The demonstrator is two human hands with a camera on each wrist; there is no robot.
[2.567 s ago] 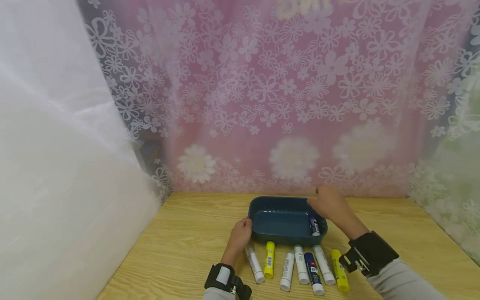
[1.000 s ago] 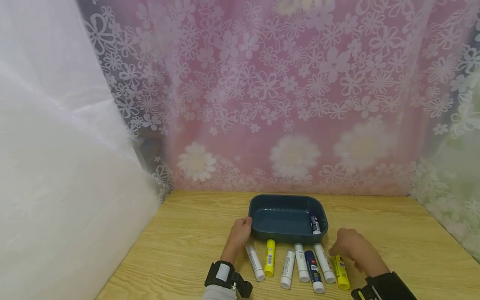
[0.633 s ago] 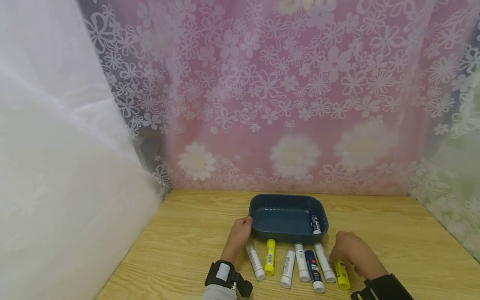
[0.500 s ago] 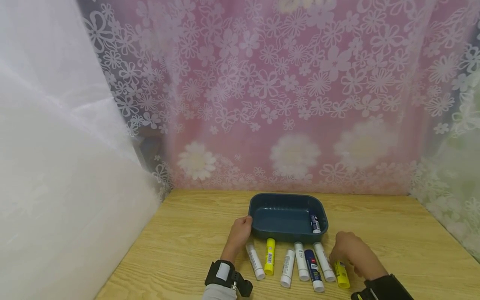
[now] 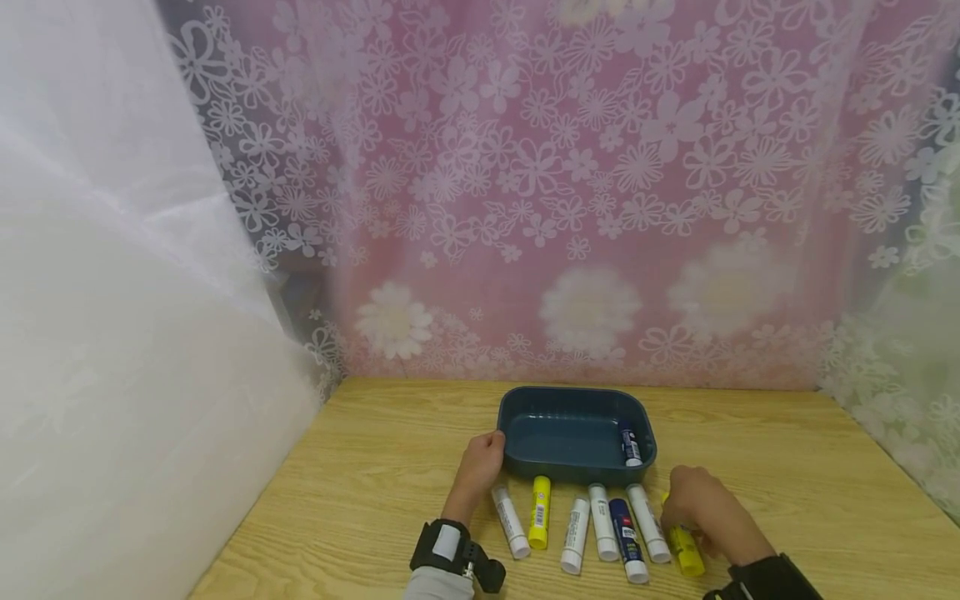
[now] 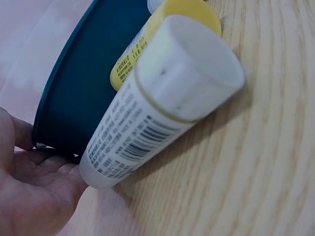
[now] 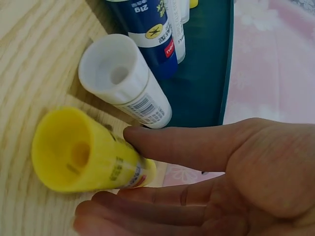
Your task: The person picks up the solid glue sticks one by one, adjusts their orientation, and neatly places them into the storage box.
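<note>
My left hand (image 5: 478, 468) holds the left end of a dark teal tray (image 5: 555, 439), thumb at the rim and fingers beneath, as the left wrist view shows. Inside the tray, at its right end, lies a dark blue glue stick (image 5: 630, 448). My right hand (image 5: 705, 510) pinches the rightmost yellow glue stick (image 5: 686, 553) between thumb and fingers; in the right wrist view the thumb touches one side of its barrel (image 7: 115, 157). Just left of it lies a white glue stick (image 5: 648, 525), untouched. The head view hides part of the yellow stick behind my hand.
In front of the tray lie more glue sticks on the wooden table (image 5: 360, 500): a white one (image 5: 511, 523) near my left hand, a yellow one (image 5: 539, 512), two more white ones and a blue one (image 5: 627, 542). A pink flowered curtain (image 5: 480, 250) hangs behind.
My right hand has come from above the tray's right end down to the right yellow glue stick, which has just shifted slightly. My left hand stays on the tray.
</note>
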